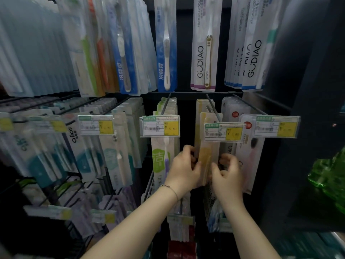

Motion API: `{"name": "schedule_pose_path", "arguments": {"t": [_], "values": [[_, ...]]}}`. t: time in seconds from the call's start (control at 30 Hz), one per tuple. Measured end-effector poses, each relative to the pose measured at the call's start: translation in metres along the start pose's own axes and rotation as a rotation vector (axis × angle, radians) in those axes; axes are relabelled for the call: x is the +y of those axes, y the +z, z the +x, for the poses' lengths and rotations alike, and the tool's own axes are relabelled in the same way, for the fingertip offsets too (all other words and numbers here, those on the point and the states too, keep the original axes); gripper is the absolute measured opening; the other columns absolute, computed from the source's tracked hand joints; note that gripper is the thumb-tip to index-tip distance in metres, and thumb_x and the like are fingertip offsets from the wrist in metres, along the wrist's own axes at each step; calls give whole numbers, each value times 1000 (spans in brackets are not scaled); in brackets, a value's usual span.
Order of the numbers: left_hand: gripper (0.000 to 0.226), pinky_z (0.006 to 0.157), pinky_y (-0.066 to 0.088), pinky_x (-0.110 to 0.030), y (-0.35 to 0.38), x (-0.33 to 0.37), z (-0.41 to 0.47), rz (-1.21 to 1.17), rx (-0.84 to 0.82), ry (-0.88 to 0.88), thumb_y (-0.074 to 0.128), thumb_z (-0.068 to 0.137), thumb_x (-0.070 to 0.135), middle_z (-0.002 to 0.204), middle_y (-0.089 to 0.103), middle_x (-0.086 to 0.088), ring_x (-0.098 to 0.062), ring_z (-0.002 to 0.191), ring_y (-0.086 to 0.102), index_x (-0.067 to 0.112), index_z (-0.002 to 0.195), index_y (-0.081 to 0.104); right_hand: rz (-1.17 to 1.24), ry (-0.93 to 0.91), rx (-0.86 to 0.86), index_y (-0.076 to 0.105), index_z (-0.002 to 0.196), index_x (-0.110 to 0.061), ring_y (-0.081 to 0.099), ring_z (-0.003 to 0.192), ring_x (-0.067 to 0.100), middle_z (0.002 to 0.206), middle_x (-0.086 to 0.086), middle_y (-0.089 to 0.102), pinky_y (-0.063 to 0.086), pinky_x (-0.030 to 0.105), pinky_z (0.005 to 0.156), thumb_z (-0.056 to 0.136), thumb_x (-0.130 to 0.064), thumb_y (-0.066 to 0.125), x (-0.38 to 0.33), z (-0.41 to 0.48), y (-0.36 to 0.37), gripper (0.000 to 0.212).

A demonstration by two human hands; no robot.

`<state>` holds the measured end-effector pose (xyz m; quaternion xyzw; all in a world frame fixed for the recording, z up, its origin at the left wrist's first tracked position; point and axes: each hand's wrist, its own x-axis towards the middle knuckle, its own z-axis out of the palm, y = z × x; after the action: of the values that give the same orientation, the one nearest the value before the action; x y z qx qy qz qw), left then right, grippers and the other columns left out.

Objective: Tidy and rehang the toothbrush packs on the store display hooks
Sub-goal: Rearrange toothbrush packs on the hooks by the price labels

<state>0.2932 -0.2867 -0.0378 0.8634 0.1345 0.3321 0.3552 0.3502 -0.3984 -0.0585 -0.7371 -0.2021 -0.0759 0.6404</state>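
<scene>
Dark wire display racking fills the view, crowded with rows of hanging packs. On the middle row, right of centre, the yellow toothbrush pack (205, 156) at the front of its stack is held upright between both hands. The left hand (183, 169) curls its fingers round the pack's left edge and the right hand (226, 174) pinches its right edge with bent fingers. The pack's top reaches up behind a price tag (223, 131) at the end of a metal hook (211, 107); whether it is threaded onto that hook cannot be told. A thin bracelet (169, 187) circles the left wrist. Just left hangs a green-labelled pack (159, 159), just right a white pack with a red dot (249, 146). GUDIAO packs (203, 53) hang on the row above, and something of green plastic (328, 176) sits at the far right
</scene>
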Motion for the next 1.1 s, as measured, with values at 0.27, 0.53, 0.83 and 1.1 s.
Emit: {"name": "schedule_pose_path", "arguments": {"t": [0.27, 0.53, 0.83, 1.1], "values": [[13, 78, 53, -36, -30, -6, -34, 223, -166, 31, 53, 93, 25, 92, 64, 1, -15, 86, 60, 16, 99, 60, -256, -271, -254, 52, 97, -29, 56, 74, 4, 87, -11, 59, 47, 28, 62, 92, -24, 56, 4, -27, 9, 8], [13, 66, 45, -33, -79, -18, -84, 527, -67, -21, 46, 94, 30, 81, 51, 6, -20, 79, 56, 20, 85, 48, -417, -558, -595, 59, 92, -26, 58, 71, 10, 84, -9, 59, 46, 30, 58, 92, -26, 52, -14, -50, 38, 7], [13, 63, 42, -30, -129, -53, -113, 643, -26, -157, 45, 95, 30, 86, 53, 4, -21, 84, 57, 20, 88, 47, -446, -644, -648, 61, 92, -22, 59, 74, 16, 83, -4, 60, 49, 36, 60, 92, -28, 53, -34, -74, 82, 10], [17, 69, 52, -39, -182, -91, -95, 678, -33, -125, 45, 94, 31, 90, 60, -1, -24, 84, 60, 17, 95, 54, -505, -600, -585, 56, 90, -22, 56, 70, 16, 81, -4, 55, 46, 34, 59, 94, -31, 48, -59, -78, 138, 12]]}}
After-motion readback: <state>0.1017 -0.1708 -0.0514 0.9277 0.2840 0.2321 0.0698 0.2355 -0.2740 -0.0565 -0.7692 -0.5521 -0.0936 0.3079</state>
